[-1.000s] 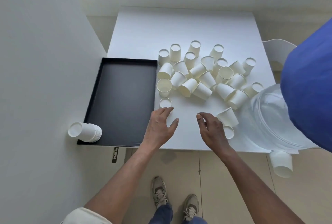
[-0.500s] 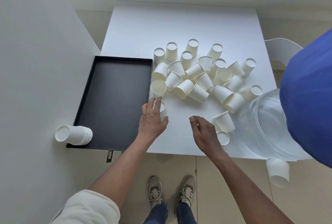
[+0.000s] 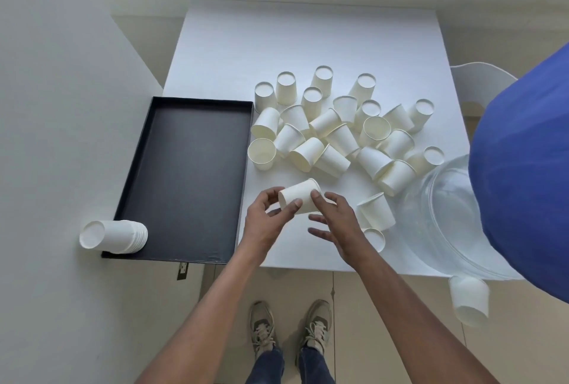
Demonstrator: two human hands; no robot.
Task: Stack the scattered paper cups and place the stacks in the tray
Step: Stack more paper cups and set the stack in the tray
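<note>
Along the left edge of the white tabletop (image 3: 308, 44) a black tray (image 3: 191, 174) is laid. Its floor is bare except at the near left corner, where a stack of nested cups (image 3: 114, 236) is lying on its side, its closed end jutting past the rim. Toward the middle and the right edge a heap of loose paper cups (image 3: 332, 137) is scattered: some upright, some inverted, many tipped over and touching.

Close to the near edge, just beside the tray's right rim, a single cup (image 3: 300, 198) is held above the tabletop, tilted onto its side. Its closed end is pinched by the left hand (image 3: 264, 223). Its open end is gripped by the right hand (image 3: 341, 223), whose thumb is laid on the wall while the other fingers are spread beneath. Just right of that hand a tipped cup (image 3: 377, 211) and an inverted cup (image 3: 374, 237) are seen.

The step in hand is judged to be the start of a fresh stack, with one cup taken up and nothing yet nested in it. Most of the task is judged undone. Next, a second cup is called for, and the two beside the right hand are best placed. One cup's base must be lined up with the other's mouth before they are slid together, and a light grip is needed so that the thin wall is not crushed.
</note>
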